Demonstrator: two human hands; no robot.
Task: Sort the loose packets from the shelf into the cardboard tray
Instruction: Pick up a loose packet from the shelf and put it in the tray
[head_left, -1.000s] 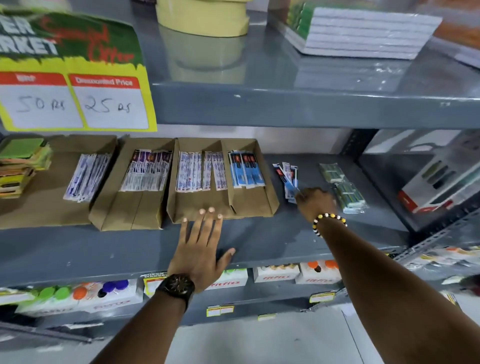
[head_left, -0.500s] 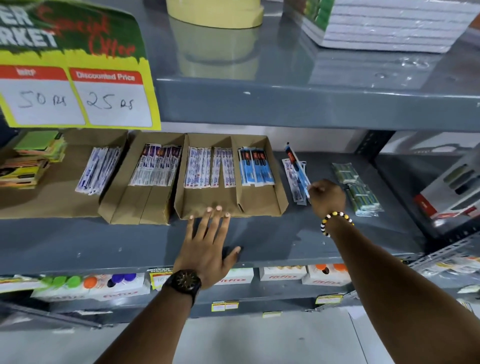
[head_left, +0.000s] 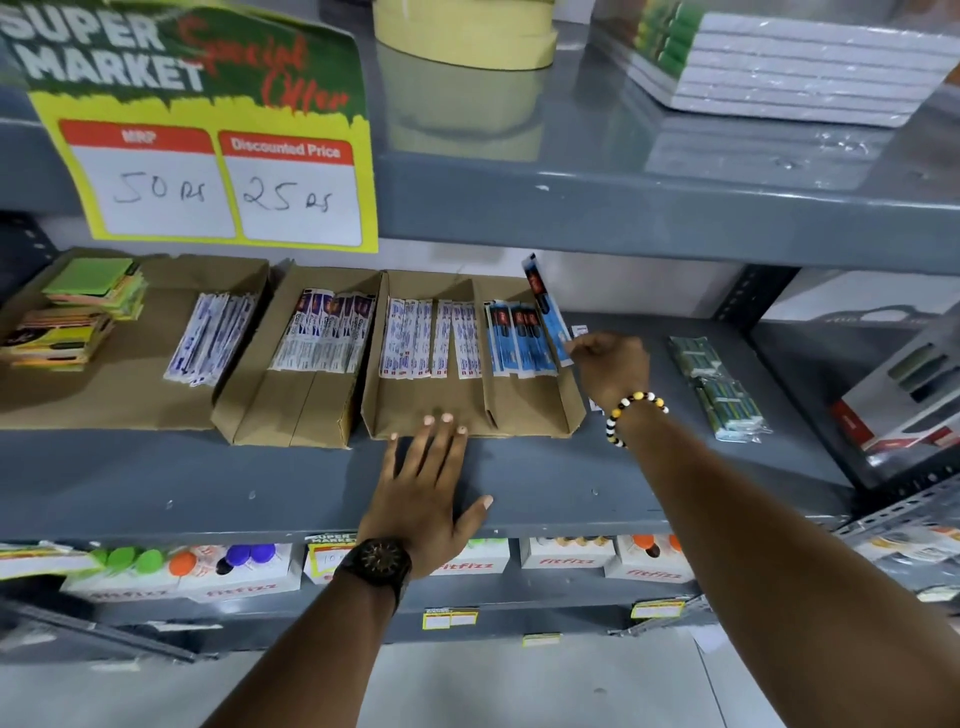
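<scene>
A divided cardboard tray (head_left: 535, 415) sits on the grey shelf, white packets in its left half and blue packets (head_left: 514, 338) in its right half. My right hand (head_left: 610, 364) pinches a long blue packet (head_left: 545, 306) and holds it tilted up over the tray's right wall. A bit of white loose packet (head_left: 579, 331) shows on the shelf just behind that hand. My left hand (head_left: 426, 493) lies flat, fingers spread, on the shelf with its fingertips against the tray's front edge.
Two more cardboard trays (head_left: 296, 405) with packets stand to the left, beside a stack of coloured pads (head_left: 88, 306). Green packets (head_left: 722, 384) lie on the shelf to the right. The upper shelf's edge (head_left: 649, 218) hangs close overhead with a price sign (head_left: 208, 150).
My right hand has lifted a blue packet off the shelf and carried it left, up over the tray's right compartment. The left hand has stayed at the tray's front edge.
</scene>
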